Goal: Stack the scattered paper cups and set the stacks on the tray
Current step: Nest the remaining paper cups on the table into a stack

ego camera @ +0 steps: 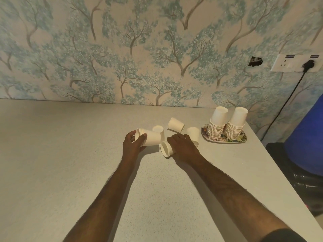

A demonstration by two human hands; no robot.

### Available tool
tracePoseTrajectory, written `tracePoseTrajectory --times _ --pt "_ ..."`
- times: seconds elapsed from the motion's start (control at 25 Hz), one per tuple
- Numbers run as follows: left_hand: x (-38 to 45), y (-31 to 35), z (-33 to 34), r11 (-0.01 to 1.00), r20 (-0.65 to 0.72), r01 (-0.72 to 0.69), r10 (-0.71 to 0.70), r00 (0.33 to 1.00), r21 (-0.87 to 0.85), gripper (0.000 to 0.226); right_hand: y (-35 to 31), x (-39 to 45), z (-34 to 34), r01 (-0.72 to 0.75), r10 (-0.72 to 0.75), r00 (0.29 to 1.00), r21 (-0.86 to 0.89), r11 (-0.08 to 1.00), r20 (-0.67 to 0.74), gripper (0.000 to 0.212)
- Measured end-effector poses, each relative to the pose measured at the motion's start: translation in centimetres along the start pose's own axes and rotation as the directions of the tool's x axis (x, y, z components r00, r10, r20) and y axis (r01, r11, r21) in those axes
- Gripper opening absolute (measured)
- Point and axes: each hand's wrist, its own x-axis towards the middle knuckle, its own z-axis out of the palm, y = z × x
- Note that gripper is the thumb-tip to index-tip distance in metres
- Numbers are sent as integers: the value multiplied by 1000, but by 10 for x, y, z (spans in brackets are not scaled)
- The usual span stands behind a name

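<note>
Two tall stacks [227,126] already stand side by side on the patterned tray [243,139] at the far right of the desk [70,154], rims down, each topped by a cup whose flat base faces up — so most of the job looks done. What is left lies between my hands: a few loose cups, plus the short nested stack [148,138] that my left hand [133,143] holds on its side, thumb and fingers curled round its rim end. My right hand [181,145] lies over another cup [167,149] tipped on its side, mouth toward me; its fingers bend down over the cup's far side, but whether they truly grip it or only rest there I cannot tell.

Beyond my hands, one cup [175,124] lies tilted on its side, one [159,130] sits just behind my nested stack, and one [193,134] stands rim down beside my right knuckles, near the tray. I judge these still need nesting before a last stack goes onto the tray.

All the cups are plain white paper — thin-walled tapered cones with rolled rims, light and easily crushed. My desk is a matte, finely speckled grey surface.
</note>
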Motion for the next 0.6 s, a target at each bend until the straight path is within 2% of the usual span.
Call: tracePoseTrajectory --times 0.08,0.2,0.36,0.44,0.52,0.6 --pt "0 0 1 1000 2 12 -12 1000 -16 51 1 -1 0 -29 32 998 43 999 -48 57" --pt "1 1 5 999 13 32 -31 999 -27 51 2 -1 -6 -65 107 982 255 965 -154 59" --pt "3 2 15 995 41 95 -95 995 10 53 -8 3 -20 -64 126 983 389 919 -135 64" --pt "1 2 21 992 112 124 -124 986 1 54 -15 3 -24 -48 121 981 422 905 -149 65" --pt "-4 1 26 991 210 134 -128 969 -13 65 -18 1 -25 -14 107 977 443 896 -186 67" --pt "-6 0 30 993 230 119 -112 967 -17 72 -18 -3 -24 22 80 977 467 884 -198 71"
